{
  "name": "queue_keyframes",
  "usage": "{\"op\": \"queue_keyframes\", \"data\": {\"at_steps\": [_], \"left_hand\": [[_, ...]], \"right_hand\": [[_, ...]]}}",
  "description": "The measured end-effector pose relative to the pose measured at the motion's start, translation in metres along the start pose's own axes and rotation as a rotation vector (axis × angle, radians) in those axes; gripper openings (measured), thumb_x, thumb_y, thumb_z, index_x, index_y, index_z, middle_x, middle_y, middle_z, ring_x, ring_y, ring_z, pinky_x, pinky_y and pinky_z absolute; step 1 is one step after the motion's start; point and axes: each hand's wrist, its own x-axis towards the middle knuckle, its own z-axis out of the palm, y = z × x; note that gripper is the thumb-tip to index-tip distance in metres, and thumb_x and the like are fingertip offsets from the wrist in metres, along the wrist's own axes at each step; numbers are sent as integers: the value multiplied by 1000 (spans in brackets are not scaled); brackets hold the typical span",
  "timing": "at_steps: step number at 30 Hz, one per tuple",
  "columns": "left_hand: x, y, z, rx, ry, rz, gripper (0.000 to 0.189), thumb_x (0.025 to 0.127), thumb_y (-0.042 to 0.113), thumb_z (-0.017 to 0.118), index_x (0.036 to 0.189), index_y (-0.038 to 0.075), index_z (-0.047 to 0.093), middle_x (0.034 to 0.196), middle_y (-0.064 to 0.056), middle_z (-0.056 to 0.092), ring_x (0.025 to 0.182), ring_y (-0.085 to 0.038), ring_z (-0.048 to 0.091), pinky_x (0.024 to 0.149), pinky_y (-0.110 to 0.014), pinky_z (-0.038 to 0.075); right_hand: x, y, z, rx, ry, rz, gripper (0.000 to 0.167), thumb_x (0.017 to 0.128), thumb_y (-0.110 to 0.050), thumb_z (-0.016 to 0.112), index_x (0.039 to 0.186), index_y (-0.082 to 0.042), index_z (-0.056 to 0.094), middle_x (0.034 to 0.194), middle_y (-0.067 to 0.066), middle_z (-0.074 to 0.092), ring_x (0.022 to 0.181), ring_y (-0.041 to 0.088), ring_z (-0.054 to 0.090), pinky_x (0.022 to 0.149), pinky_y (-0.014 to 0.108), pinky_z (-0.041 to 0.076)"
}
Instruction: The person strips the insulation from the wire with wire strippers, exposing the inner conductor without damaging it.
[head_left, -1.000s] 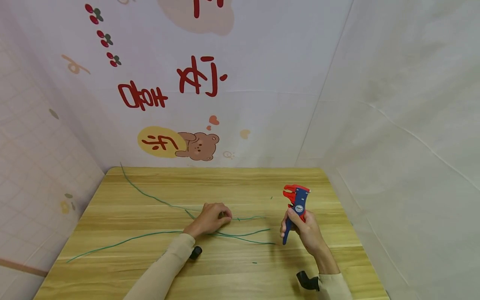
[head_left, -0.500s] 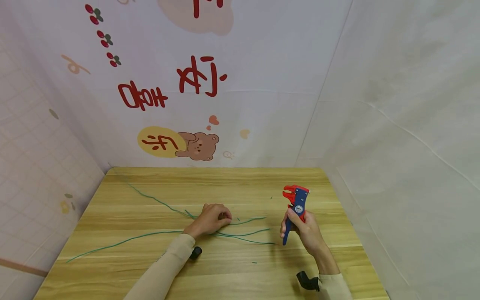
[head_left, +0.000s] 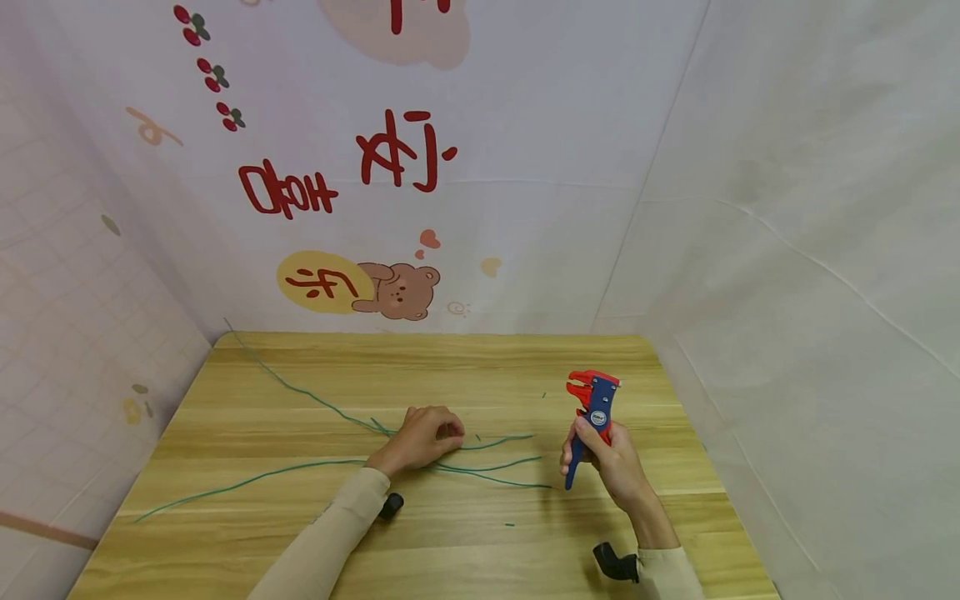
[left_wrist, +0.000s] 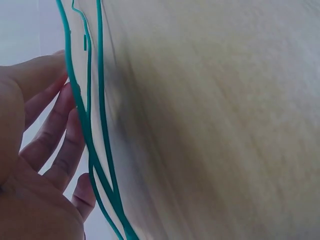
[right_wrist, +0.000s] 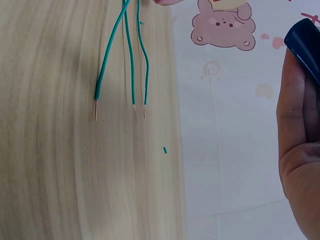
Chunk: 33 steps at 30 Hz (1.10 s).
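Observation:
My left hand [head_left: 422, 435] is low over the table with thumb and forefinger together on a green wire [head_left: 495, 443]. In the left wrist view the thumb meets this wire [left_wrist: 75, 90], the fingers curl behind it, and other green strands run alongside. My right hand [head_left: 618, 471] grips a red and blue wire stripper [head_left: 602, 396] upright, its red jaws apart with nothing between them. The right wrist view catches only the stripper's dark handle [right_wrist: 304, 45] beside my palm. Three wire ends point rightward, with bare copper [right_wrist: 96, 111] showing beyond the green insulation.
Long green wire tails [head_left: 262, 477] stretch left, one reaching past the table's back corner. Small green insulation scraps [head_left: 510, 525] lie scattered on the wooden table [head_left: 442, 554]. White printed sheets [head_left: 525, 208] rise behind and beside it. Black curved pieces [head_left: 617, 562] sit at both wrists.
The farthest wire has shifted toward my left hand, its right part now bending more, and its far tail has swung left. My right hand and the stripper have stayed in place.

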Motion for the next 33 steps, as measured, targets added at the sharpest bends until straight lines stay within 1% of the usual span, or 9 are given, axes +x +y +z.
{"op": "queue_keyframes", "data": {"at_steps": [3, 6, 11, 14, 18, 22, 25, 30, 33], "left_hand": [[0, 1, -1, 2, 8, 4, 8, 103, 19, 85, 108, 13, 85, 102, 5, 80, 93, -17, 70, 92, -40, 33], [-1, 2, -2, 3, 22, 12, 11, 103, 18, 85, 112, 11, 85, 107, 0, 82, 99, -23, 73, 93, -42, 35], [-4, 3, -6, 20, 41, 27, 15, 105, 16, 82, 118, 9, 84, 115, -5, 83, 108, -29, 75, 97, -45, 38], [-7, 2, -10, 50, 69, 52, 15, 105, 15, 82, 118, 9, 85, 118, -6, 84, 112, -31, 76, 95, -46, 40], [-12, -1, -15, 79, 108, 63, 17, 104, 16, 83, 120, 9, 84, 123, -6, 83, 117, -33, 76, 96, -48, 42], [-17, -3, -21, 80, 136, 60, 21, 104, 16, 84, 123, 8, 83, 128, -7, 80, 120, -35, 74, 98, -51, 43], [-22, -4, -26, 92, 172, 79, 23, 103, 15, 84, 124, 8, 82, 128, -9, 79, 118, -36, 73, 97, -50, 44], [-32, -7, -35, 129, 246, 109, 27, 101, 16, 87, 127, 10, 82, 130, -10, 79, 119, -36, 74, 96, -51, 45], [-38, -10, -41, 133, 267, 90, 30, 101, 17, 87, 129, 11, 81, 134, -11, 78, 124, -37, 72, 100, -56, 45]], "right_hand": [[0, 1, -1, 0, 3, 2, 42, 125, -15, 38, 106, 17, 55, 85, 2, 74, 72, 17, 78, 75, 40, 70], [0, 0, -1, -4, 4, 5, 42, 125, -16, 38, 107, 18, 55, 85, 3, 74, 73, 18, 79, 76, 40, 71], [0, -1, -1, -15, 10, 28, 42, 125, -17, 40, 108, 18, 56, 86, 3, 74, 73, 19, 79, 77, 41, 71], [0, 0, -2, -19, 19, 50, 42, 125, -18, 42, 109, 18, 56, 86, 2, 75, 74, 19, 79, 77, 42, 71], [1, 3, -5, -36, 24, 68, 41, 124, -18, 43, 111, 19, 56, 87, 3, 75, 74, 24, 80, 78, 45, 71], [1, 7, -7, -66, 43, 104, 35, 123, -19, 49, 111, 11, 61, 87, 4, 77, 76, 26, 82, 79, 48, 71], [1, 9, -8, -81, 64, 142, 27, 121, -20, 54, 112, 3, 64, 87, 3, 77, 77, 24, 83, 80, 49, 71], [1, 13, -12, -82, 83, 202, 28, 119, -21, 61, 117, 7, 62, 88, 5, 78, 80, 21, 84, 80, 48, 72], [1, 17, -15, -82, 93, 229, 31, 118, -20, 63, 120, 11, 61, 89, 15, 78, 80, 24, 84, 80, 49, 72]]}}
